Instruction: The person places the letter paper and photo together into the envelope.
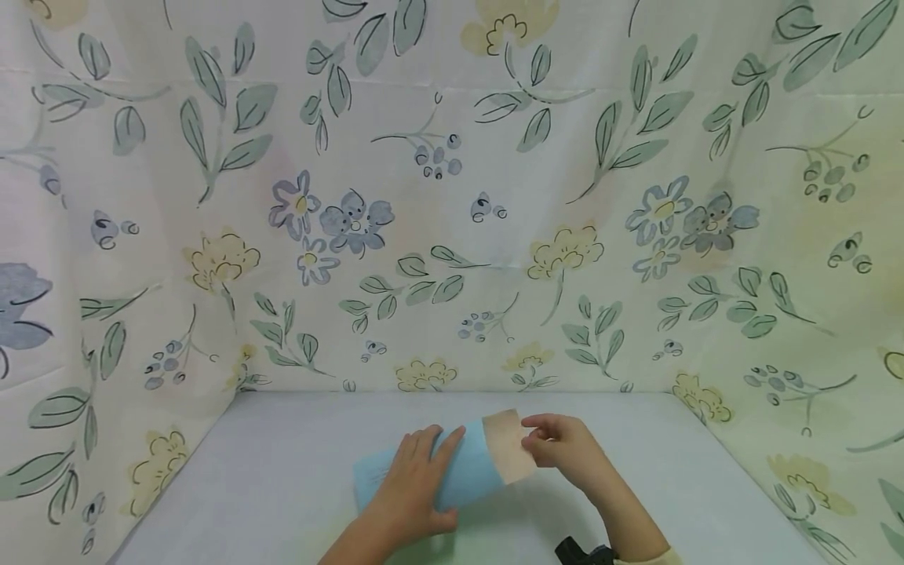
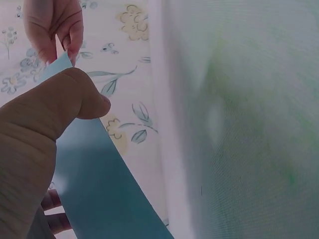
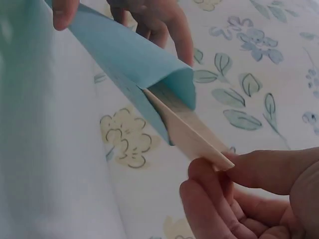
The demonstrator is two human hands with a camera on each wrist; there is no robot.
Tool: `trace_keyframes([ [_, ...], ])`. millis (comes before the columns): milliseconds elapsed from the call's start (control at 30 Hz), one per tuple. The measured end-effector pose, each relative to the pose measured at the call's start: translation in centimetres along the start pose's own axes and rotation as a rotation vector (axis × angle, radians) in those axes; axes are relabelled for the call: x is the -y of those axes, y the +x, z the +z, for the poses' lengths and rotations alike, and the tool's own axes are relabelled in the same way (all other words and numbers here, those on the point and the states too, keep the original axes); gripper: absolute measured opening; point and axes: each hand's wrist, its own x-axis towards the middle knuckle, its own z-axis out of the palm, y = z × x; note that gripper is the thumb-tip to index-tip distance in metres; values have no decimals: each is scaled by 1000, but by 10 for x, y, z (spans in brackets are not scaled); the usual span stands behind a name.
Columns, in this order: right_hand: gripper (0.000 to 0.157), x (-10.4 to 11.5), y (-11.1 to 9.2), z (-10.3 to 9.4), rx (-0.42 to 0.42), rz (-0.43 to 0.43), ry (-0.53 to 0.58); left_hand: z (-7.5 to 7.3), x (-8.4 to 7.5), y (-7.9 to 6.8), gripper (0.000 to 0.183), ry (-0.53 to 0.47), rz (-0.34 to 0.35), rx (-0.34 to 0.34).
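We see a light blue paper sleeve (image 1: pixel 472 475) between the two hands, above the pale table (image 1: pixel 282 439), tilted so that its right end sits higher in the head view than its left. We cannot tell whether its lower edge touches the tabletop.

The left hand (image 1: pixel 417 486) lies across the sleeve's left and middle part and grips it, with the thumb on the near edge and the parted fingers reaching over to the far edge. In the left wrist view we find the thumb on one side of the paper and two fingertips showing at the other.

At the sleeve's right end, a beige paper insert (image 1: pixel 504 447) sticks out of the open mouth, partly inside and partly out. The right hand (image 1: pixel 565 451) is just beside that end; we see its thumb and forefinger nearly closed, pinching the insert's outer edge, with the other fingers curled in below. In the right wrist view the sleeve's mouth bulges open around the insert.

At the right wrist we notice a black device (image 1: pixel 586 553) and a pale yellow cuff (image 1: pixel 667 559). Behind the table hangs a floral cloth (image 1: pixel 438 212).
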Motion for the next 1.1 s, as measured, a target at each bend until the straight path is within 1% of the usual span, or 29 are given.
trace_keyframes([
  [67,50,1,0,2,-14,33,31,0,1,0,109,-3,-5,1],
  [133,48,1,0,1,-2,48,48,0,1,1,110,-7,-11,5],
  [267,38,2,-1,-3,68,27,64,0,0,1,110,-9,-5,4],
  [400,34,2,-2,-8,122,1,66,-1,0,1,110,-3,11,-6],
  [500,32,2,-3,-12,116,2,44,-1,-1,2,110,-19,22,-13],
  [633,31,3,-6,-19,76,31,20,0,-2,2,110,-35,42,-20],
  [767,30,4,-6,-20,63,41,7,2,-2,1,111,-17,61,-34],
  [933,27,3,-5,-12,66,1,-13,3,-2,2,112,13,78,-58],
  [1100,28,4,-2,-6,103,-47,-20,3,-1,2,112,27,89,-73],
])
